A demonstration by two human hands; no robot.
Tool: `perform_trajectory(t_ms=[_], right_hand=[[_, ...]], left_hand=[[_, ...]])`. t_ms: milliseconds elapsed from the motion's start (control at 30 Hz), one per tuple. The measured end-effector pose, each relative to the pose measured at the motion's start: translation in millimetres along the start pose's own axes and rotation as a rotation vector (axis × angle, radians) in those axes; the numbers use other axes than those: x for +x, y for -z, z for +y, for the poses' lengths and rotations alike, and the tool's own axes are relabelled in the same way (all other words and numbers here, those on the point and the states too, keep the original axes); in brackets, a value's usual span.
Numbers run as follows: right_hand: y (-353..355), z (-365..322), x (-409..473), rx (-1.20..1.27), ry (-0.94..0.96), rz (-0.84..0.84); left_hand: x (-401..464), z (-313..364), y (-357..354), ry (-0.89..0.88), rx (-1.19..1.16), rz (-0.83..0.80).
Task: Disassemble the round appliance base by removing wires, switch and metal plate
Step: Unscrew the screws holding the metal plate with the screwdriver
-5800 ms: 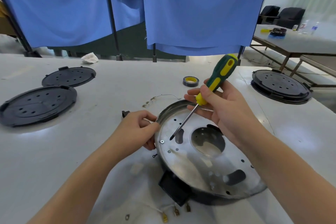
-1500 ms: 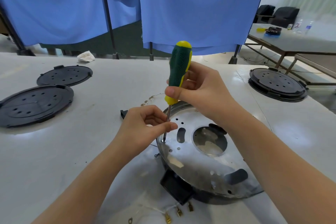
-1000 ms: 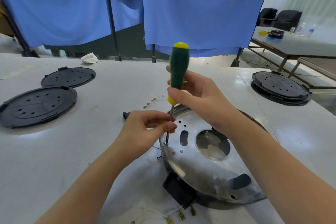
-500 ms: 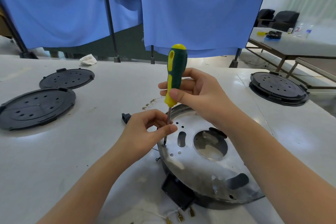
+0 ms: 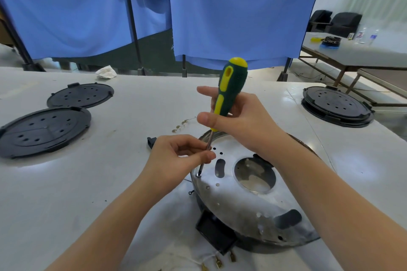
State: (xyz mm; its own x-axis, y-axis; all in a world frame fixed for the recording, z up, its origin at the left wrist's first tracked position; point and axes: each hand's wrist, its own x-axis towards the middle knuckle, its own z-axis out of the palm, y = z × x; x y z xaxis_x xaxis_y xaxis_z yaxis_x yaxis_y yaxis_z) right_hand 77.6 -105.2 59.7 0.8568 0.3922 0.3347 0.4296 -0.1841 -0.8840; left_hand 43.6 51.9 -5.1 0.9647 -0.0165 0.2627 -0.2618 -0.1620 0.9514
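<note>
White tabletop [image 5: 66,193] carries the round appliance base [image 5: 253,242], its metal plate [image 5: 237,202] facing up, near right. Right hand [image 5: 240,125] grips the upright screwdriver [image 5: 229,92], tip on a left-rim screw [image 5: 199,175]; left hand [image 5: 178,160] pinches its shaft. Right forearm hides the plate's far-right side.

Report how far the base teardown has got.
Done: loose wires lie on the table beside the base. In hand: right hand holds the screwdriver upright on a rim screw; left hand pinches its shaft. Left: the metal plate still sits on the base.
</note>
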Motion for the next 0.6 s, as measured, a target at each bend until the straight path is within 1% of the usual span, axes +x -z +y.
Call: perform_trajectory(t_ms=[200, 267, 333, 400, 467, 533, 600], right_hand=[[-1.4, 4.9, 0.8, -0.013, 0.019, 0.045], [-0.5, 5.2, 0.7, 0.006, 0.034, 0.095], [1.9, 5.0, 1.3, 0.048, 0.049, 0.101], [4.2, 4.4, 2.0, 0.132, 0.042, 0.030], [5.6, 3.0, 1.6, 0.217, 0.024, -0.084], [6.0, 0.5, 0.5, 0.232, 0.018, -0.187], [5.3, -2.8, -0.2, 0.212, 0.014, -0.257]], left_hand=[[1.2, -2.2, 0.5, -0.015, -0.021, 0.021], [1.8, -2.7, 0.3, -0.019, -0.017, 0.015], [3.1, -3.5, 1.0, -0.015, -0.021, 0.012], [4.3, -4.6, 2.6, -0.006, -0.014, 0.002], [4.5, -4.9, 4.0, -0.003, 0.000, -0.026], [3.6, -3.9, 5.4, -0.007, 0.012, -0.066], [1.7, -2.4, 8.1, -0.003, 0.004, -0.124]])
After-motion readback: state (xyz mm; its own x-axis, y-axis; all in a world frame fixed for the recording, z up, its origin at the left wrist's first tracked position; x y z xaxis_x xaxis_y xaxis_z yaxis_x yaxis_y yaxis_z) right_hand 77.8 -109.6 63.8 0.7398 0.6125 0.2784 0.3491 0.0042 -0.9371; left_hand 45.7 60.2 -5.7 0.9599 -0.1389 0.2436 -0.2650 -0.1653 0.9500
